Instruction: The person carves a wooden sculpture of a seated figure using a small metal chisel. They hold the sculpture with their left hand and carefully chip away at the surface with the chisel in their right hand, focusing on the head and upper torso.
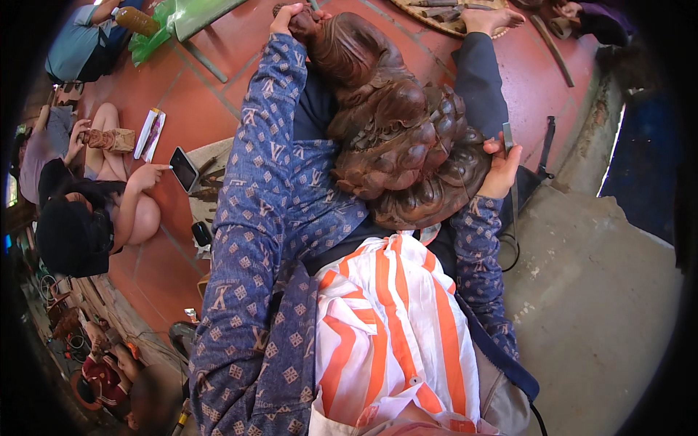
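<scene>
A dark brown carved wooden statue (378,123) lies across my lap, its narrow end far from me and its broad, knobbed base near my waist. At the narrow end, my left hand (286,17) is closed round the carving, its fingers partly hidden. Beside the base on the right, my right hand (502,171) pinches a slim, flat grey tool (507,135) between thumb and fingers. The tool's tip points up and away from the wood; its exact kind does not show. A thin strip hangs below this hand.
At left a person in a dark cap holds a small carved wooden figure (109,139) and touches a tablet-like device (184,170). Carving tools (211,178) lie on a mat nearby. A round woven tray (436,16) with tools stands at the top, near my bare foot (494,20).
</scene>
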Motion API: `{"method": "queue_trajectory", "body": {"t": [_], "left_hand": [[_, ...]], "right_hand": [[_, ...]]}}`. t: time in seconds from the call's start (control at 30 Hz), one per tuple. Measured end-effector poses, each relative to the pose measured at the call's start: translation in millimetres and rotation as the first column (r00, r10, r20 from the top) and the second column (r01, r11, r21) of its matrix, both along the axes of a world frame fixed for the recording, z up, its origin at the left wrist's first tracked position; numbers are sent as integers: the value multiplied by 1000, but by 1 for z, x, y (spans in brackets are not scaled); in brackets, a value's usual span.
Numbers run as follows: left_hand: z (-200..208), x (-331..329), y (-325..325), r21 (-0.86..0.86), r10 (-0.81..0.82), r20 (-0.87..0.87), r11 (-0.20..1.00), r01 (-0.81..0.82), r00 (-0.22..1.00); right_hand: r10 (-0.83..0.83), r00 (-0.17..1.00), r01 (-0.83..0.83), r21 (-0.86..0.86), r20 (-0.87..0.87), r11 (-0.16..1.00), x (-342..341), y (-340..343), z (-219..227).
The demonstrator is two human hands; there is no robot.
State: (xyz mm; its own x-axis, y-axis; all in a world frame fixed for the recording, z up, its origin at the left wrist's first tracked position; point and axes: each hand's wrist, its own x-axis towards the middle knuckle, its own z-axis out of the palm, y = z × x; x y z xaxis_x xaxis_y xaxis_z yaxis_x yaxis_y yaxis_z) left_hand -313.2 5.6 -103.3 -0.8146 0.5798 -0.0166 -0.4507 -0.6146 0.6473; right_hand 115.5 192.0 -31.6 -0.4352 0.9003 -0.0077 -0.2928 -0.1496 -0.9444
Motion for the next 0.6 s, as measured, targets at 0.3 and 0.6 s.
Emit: {"method": "queue_trajectory", "body": {"t": [0.3,0.6], "left_hand": [[-5,-6,10,-56,-92,-21,994,91,996],[-3,86,7,-311,217,-123,918,-245,968]], "right_hand": [[2,994,-3,13,112,1000,-2,5,-4],[88,984,-98,59,155,993,-5,7,12]]}}
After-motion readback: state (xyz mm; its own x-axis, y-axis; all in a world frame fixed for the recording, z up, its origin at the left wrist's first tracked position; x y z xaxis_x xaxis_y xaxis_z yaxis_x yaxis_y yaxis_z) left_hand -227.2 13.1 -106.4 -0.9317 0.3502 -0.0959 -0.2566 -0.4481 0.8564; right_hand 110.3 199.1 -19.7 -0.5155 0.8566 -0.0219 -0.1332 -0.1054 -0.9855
